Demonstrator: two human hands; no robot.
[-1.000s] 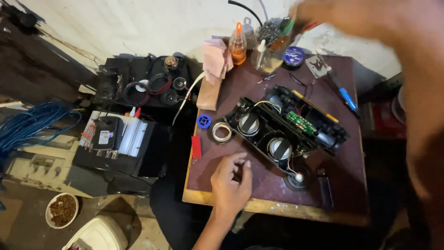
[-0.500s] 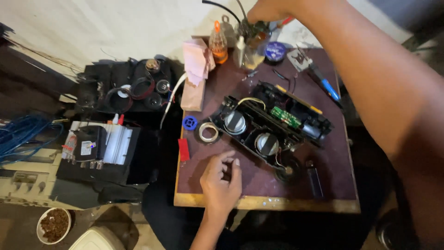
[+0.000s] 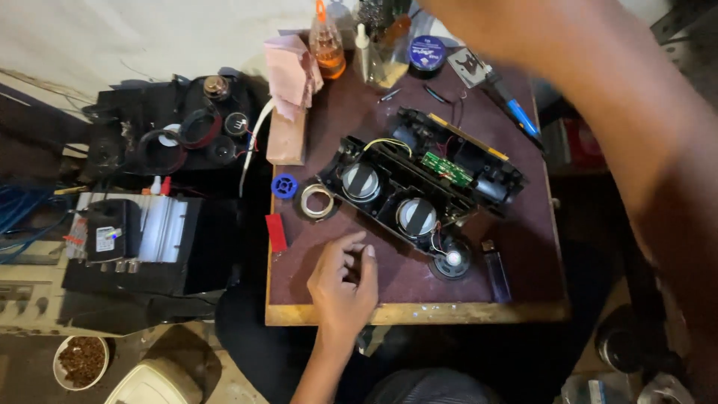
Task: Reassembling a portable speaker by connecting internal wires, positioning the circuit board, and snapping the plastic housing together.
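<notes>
Meanwhile, the left hand (image 3: 340, 288) is resting half-curled and empty on the small table (image 3: 419, 310), near the opened black speaker (image 3: 419, 183); right arm (image 3: 598, 97) is reaching away, its hand unseen.

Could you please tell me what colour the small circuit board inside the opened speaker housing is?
The circuit board is green, seen clearly in the head view, inside the black speaker housing.

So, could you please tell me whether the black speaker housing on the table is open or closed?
Open. The black speaker housing lies in two halves, with its round drivers, green circuit board and wires exposed.
</notes>
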